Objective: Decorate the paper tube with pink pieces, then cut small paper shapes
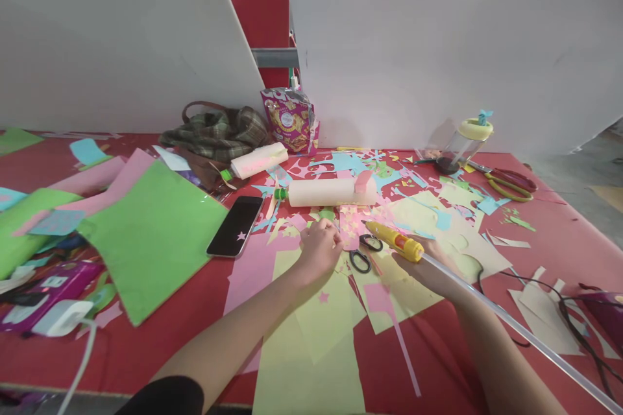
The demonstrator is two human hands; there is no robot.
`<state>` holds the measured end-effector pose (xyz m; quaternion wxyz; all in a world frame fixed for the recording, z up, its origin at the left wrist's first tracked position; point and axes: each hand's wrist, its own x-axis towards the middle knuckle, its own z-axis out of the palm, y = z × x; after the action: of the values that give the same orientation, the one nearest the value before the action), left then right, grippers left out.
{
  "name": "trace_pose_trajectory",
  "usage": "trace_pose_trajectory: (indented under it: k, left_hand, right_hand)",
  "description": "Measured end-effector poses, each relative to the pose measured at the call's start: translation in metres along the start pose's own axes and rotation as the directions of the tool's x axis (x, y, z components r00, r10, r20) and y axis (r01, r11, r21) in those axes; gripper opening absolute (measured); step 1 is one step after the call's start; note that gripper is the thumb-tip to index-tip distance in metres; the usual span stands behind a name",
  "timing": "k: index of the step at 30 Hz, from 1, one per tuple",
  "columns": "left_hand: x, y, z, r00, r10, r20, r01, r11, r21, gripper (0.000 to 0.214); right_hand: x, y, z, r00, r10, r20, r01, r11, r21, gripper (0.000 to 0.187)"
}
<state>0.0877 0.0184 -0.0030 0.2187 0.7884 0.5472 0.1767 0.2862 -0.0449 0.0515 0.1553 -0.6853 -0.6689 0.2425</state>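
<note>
My right hand (431, 266) is closed around a yellow glue gun (396, 241); a long clear glue stick (511, 324) runs out of its back end. The gun's tip points left, toward a pink paper strip with pale stars (349, 227). My left hand (320, 249) has its fingers curled in a pinch at the strip's left edge; what lies between the fingertips is hidden. Just beyond lies a paper-wrapped bottle (331, 193) on its side, with a green cap and a propeller-like piece at its left end. Black-handled scissors (360, 260) lie between my hands.
A phone (236, 227) and a large green paper (156, 240) lie left. Behind are a second wrapped bottle (260, 161), a plaid bag (219, 133) and a snack bag (291, 120). A clear jar (462, 146), red-and-green-handled scissors (511, 183) and black cables (564, 298) are right. Paper scraps cover the middle.
</note>
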Motion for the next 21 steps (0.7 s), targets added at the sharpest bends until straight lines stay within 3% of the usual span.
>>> trace_pose_trajectory:
  k: [6,11,18,21]
  left_hand:
    - [0.001,-0.002,0.003,1.0,0.009,0.001,-0.009,1.0,0.013,0.018]
    - [-0.003,0.0,-0.007,0.999,0.036,-0.023,-0.035,0.999,0.035,0.017]
    - [-0.009,0.0,-0.013,0.974,0.209,0.089,-0.218,0.971,0.1,0.03]
    - [-0.012,-0.002,-0.013,0.965,0.253,0.069,-0.259,0.961,0.098,0.03]
  right_hand:
    - [0.001,0.001,0.001,1.0,-0.008,-0.003,0.008,1.0,-0.01,0.014]
    - [0.0,0.0,-0.001,1.0,0.003,-0.012,-0.004,1.0,-0.025,0.01]
    - [0.0,0.0,-0.001,1.0,0.008,-0.019,-0.009,0.999,-0.039,0.009]
    - [0.0,0.0,0.0,1.0,0.007,-0.024,-0.008,0.999,-0.048,0.011]
